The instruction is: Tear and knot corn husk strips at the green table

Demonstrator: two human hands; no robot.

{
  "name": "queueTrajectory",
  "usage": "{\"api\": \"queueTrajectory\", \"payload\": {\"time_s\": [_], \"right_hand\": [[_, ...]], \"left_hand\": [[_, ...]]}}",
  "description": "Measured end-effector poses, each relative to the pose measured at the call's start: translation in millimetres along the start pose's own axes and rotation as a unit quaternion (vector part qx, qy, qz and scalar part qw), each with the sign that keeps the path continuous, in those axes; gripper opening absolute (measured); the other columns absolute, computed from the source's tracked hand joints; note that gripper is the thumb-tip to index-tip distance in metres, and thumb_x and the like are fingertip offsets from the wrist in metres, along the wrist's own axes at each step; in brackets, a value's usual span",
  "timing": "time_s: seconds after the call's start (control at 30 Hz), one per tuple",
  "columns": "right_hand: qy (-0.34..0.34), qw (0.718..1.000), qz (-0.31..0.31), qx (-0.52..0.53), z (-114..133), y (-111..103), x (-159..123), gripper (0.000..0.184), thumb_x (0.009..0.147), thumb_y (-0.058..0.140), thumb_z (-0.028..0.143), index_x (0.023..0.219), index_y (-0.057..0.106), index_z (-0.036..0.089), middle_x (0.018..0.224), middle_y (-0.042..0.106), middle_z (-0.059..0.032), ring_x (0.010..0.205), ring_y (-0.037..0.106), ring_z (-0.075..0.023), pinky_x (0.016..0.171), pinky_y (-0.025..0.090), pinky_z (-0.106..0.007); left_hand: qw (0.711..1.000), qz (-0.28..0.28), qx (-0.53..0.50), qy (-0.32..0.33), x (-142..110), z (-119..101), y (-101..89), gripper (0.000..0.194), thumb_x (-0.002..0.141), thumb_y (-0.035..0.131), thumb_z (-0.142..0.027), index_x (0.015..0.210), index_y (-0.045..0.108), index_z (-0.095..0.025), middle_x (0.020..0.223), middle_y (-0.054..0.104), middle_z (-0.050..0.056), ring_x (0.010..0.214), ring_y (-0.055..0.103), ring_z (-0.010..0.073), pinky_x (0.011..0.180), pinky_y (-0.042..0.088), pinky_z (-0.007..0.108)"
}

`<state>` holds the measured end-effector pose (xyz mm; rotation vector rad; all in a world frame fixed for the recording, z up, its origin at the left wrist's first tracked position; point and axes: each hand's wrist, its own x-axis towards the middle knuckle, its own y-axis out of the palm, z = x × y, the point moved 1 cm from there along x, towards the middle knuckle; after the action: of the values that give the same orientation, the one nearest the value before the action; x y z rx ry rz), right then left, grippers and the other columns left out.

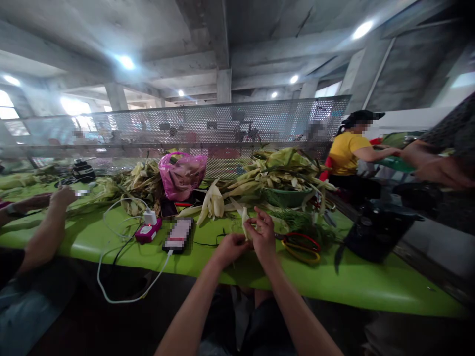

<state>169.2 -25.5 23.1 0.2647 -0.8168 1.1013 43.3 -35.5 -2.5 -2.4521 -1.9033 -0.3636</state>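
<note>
My left hand (232,248) and my right hand (262,236) meet above the front of the green table. Between them stands a pale, folded strip of corn husk (244,217), upright, with its lower end hidden by my fingers. My left fingers pinch its base. My right thumb and a finger press on its side while the other right fingers stick up. Right of my hands lie scissors (302,248) with red and yellow handles. Behind them is a bunch of thin green stems (306,222). Loose corn husks (213,201) lie just beyond my hands.
A phone (178,234) charges by white cable from a magenta power block (148,231). Behind stand a pink plastic bag (183,174) and a green basin (287,197) heaped with husks. A black bag (378,230) sits right. Other people work at left and right.
</note>
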Motion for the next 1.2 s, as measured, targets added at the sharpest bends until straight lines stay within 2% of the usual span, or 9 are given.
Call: {"api": "queueTrajectory", "payload": {"time_s": [0.1, 0.2, 0.33, 0.47, 0.67, 0.83, 1.0, 1.1, 1.2], "right_hand": [[-0.001, 1.0, -0.017, 0.002, 2, -3, 1, 0.02, 0.083, 0.058, 0.039, 0.086, 0.067, 0.021, 0.13, 0.05, -0.011, 0.119, 0.045, -0.0276, 0.102, 0.035, -0.047], [-0.006, 1.0, 0.0, -0.001, 6, -4, -1, 0.028, 0.085, 0.055, 0.042, 0.102, 0.064, 0.021, 0.129, 0.052, -0.0109, 0.12, 0.045, -0.0269, 0.101, 0.035, -0.045], [-0.011, 0.992, 0.122, 0.007, 10, 7, -9, 0.022, 0.085, 0.056, 0.042, 0.082, 0.065, 0.022, 0.087, 0.066, -0.004, 0.088, 0.06, -0.0222, 0.081, 0.045, -0.036], [-0.02, 0.98, 0.196, -0.012, 12, 20, -16, 0.018, 0.078, 0.065, 0.037, 0.07, 0.063, 0.022, 0.073, 0.065, -0.0014, 0.076, 0.057, -0.021, 0.071, 0.041, -0.032], [-0.02, 0.978, 0.207, -0.026, 6, 22, -17, 0.007, 0.077, 0.058, 0.022, 0.07, 0.059, 0.022, 0.074, 0.062, -0.0028, 0.077, 0.054, -0.0216, 0.072, 0.037, -0.032], [-0.006, 0.98, 0.197, -0.011, 5, 18, -18, 0.013, 0.074, 0.057, 0.02, 0.062, 0.052, 0.022, 0.066, 0.055, -0.0004, 0.07, 0.05, -0.0203, 0.068, 0.034, -0.031], [0.029, 0.98, 0.195, 0.038, 5, 11, -19, 0.016, 0.071, 0.061, 0.022, 0.058, 0.051, 0.022, 0.063, 0.054, 0.001, 0.067, 0.05, -0.0186, 0.065, 0.037, -0.03], [0.067, 0.977, 0.186, 0.085, 3, 9, -16, 0.01, 0.075, 0.063, 0.032, 0.078, 0.06, 0.022, 0.077, 0.062, -0.0003, 0.063, 0.053, -0.0163, 0.061, 0.041, -0.028], [0.095, 0.967, 0.19, 0.141, 0, 11, -13, 0.028, 0.083, 0.054, 0.043, 0.102, 0.06, 0.023, 0.098, 0.068, -0.0049, 0.067, 0.06, -0.0164, 0.059, 0.047, -0.028]], "left_hand": [[0.999, -0.025, -0.038, -0.004, 2, -1, -5.2, 0.025, 0.057, 0.082, -0.036, 0.063, 0.07, -0.015, 0.059, 0.061, 0.0, 0.063, 0.054, 0.0172, 0.061, 0.039, 0.026], [0.992, -0.088, -0.091, 0.007, 6, -5, -14.9, 0.039, 0.068, 0.072, -0.053, 0.078, 0.073, -0.015, 0.072, 0.066, 0.004, 0.069, 0.056, 0.0167, 0.065, 0.041, 0.026], [0.977, -0.134, -0.163, 0.02, 10, -8, -22.9, 0.054, 0.075, 0.058, -0.065, 0.091, 0.072, -0.015, 0.086, 0.07, 0.009, 0.084, 0.061, 0.0211, 0.08, 0.045, 0.031], [0.973, -0.123, -0.191, 0.028, 10, -10, -22.4, 0.048, 0.074, 0.063, -0.058, 0.092, 0.074, -0.014, 0.092, 0.072, 0.01, 0.096, 0.062, 0.0244, 0.092, 0.043, 0.034], [0.973, -0.126, -0.194, 0.006, 8, -8, -23.4, 0.042, 0.071, 0.07, -0.05, 0.088, 0.074, -0.012, 0.08, 0.07, 0.008, 0.076, 0.062, 0.0197, 0.073, 0.047, 0.03], [0.966, -0.167, -0.196, -0.019, 13, -1, -30.6, 0.044, 0.065, 0.074, -0.051, 0.085, 0.073, -0.012, 0.055, 0.056, -0.002, 0.047, 0.045, 0.0094, 0.048, 0.033, 0.023], [0.962, -0.184, -0.2, -0.028, 14, -3, -33.7, 0.048, 0.062, 0.075, -0.054, 0.084, 0.071, -0.012, 0.052, 0.051, -0.003, 0.043, 0.039, 0.008, 0.044, 0.026, 0.023], [0.966, -0.163, -0.197, -0.032, 11, -7, -30.0, 0.047, 0.062, 0.075, -0.055, 0.083, 0.07, -0.013, 0.058, 0.058, 0.0, 0.047, 0.045, 0.0103, 0.047, 0.031, 0.024], [0.971, -0.136, -0.191, -0.04, 7, -8, -25.6, 0.045, 0.063, 0.076, -0.054, 0.081, 0.07, -0.013, 0.064, 0.062, 0.002, 0.052, 0.05, 0.0123, 0.052, 0.037, 0.025]]}}
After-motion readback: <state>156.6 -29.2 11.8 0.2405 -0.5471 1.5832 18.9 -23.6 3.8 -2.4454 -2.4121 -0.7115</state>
